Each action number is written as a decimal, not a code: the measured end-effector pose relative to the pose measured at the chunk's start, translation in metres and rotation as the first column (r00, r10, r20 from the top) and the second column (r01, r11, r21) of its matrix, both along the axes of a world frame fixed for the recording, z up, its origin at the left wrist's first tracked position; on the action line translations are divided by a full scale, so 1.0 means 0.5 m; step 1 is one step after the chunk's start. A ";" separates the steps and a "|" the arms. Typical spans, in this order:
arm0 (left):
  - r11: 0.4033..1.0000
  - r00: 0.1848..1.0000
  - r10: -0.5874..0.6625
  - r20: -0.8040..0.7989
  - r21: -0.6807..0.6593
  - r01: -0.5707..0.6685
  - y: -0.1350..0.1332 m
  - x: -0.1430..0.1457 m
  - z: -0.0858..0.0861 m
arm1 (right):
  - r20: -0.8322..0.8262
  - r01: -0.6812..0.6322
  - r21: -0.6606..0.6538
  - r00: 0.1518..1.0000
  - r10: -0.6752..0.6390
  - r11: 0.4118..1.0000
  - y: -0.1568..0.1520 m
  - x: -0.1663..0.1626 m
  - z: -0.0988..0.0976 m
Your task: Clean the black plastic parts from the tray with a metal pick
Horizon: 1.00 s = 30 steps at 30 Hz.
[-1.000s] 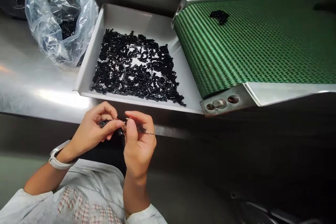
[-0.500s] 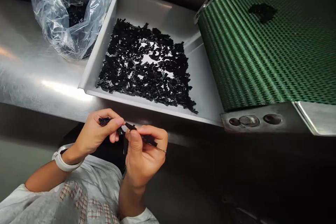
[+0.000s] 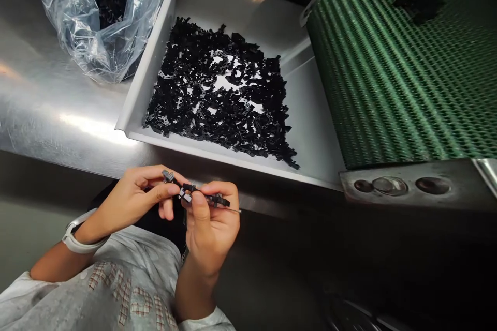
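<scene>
While the left hand (image 3: 134, 201) pinches small black parts (image 3: 171, 178) between thumb and fingers, the right hand (image 3: 212, 220) is closed on a thin wire (image 3: 229, 209) strung with more black pieces (image 3: 215, 199), both below the counter (image 3: 50, 114) edge. Just beyond, a steel tray (image 3: 310, 129) holds a spread heap of black parts (image 3: 221, 98); a clear bag (image 3: 97, 15) holds more. Compared with half a second earlier, the hands sit closer together, the strung pieces now bridging them. A green conveyor belt (image 3: 396, 77) carries one dark clump (image 3: 417, 2).
</scene>
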<state>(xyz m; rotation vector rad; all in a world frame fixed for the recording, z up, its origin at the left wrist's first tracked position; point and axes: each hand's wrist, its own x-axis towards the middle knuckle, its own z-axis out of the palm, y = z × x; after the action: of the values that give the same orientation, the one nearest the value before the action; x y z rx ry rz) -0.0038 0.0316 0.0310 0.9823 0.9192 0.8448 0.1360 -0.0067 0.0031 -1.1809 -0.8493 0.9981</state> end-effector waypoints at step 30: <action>0.981 0.913 0.106 0.395 -0.191 -0.032 -0.024 0.042 -0.045 | -0.393 -0.198 -0.077 0.907 0.153 0.977 0.012 -0.034 0.012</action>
<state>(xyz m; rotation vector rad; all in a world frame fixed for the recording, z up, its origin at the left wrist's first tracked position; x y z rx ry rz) 0.0173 0.0196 0.0083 0.5872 0.6614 0.9622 0.1188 -0.0009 0.0091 -0.9665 -0.5945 1.3912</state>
